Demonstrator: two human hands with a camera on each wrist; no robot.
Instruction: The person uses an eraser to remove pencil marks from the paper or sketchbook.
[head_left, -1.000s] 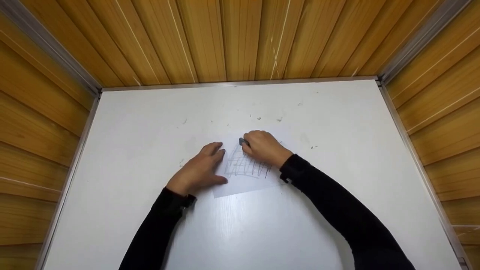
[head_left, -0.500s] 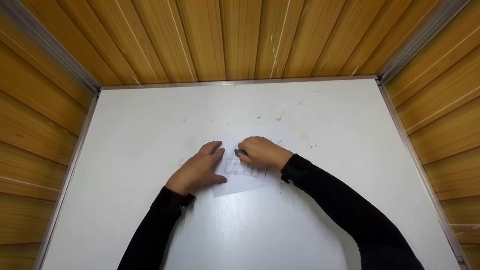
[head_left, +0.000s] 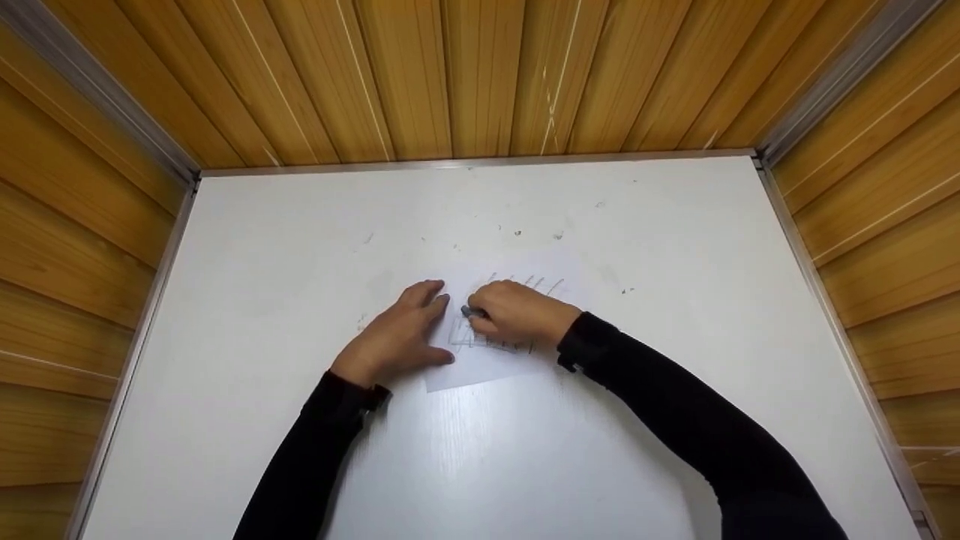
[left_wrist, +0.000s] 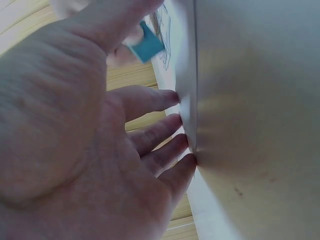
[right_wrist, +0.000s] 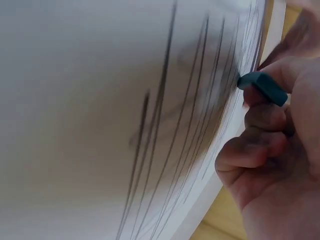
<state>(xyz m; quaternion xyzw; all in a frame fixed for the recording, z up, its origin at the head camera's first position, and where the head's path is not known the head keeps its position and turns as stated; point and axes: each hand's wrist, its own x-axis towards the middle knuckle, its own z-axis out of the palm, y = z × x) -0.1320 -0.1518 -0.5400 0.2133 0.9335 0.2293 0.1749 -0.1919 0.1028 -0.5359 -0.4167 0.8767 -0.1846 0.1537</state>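
Observation:
A sheet of white paper (head_left: 480,371) lies on the table, marked with a grid of dark pencil lines (right_wrist: 163,82). My right hand (head_left: 517,311) pinches a small teal eraser (right_wrist: 267,89) between thumb and index finger, its other fingers curled in. In the right wrist view the eraser's end meets the paper among the lines. My left hand (head_left: 397,337) rests at the paper's left side, fingers spread, with fingertips touching down near its edge. The same eraser (left_wrist: 148,45) shows beyond my left thumb in the left wrist view. My right hand hides part of the drawing.
Several dark crumbs and smudges (head_left: 517,233) lie on the white table (head_left: 285,247) beyond the paper. Wood-look panels (head_left: 480,75) with metal edging stand at the back and both sides. Black sleeves cover both forearms.
My right hand has moved toward me and slightly left with the eraser, covering the middle of the grid. Lines at the upper right now show. The left hand stays put.

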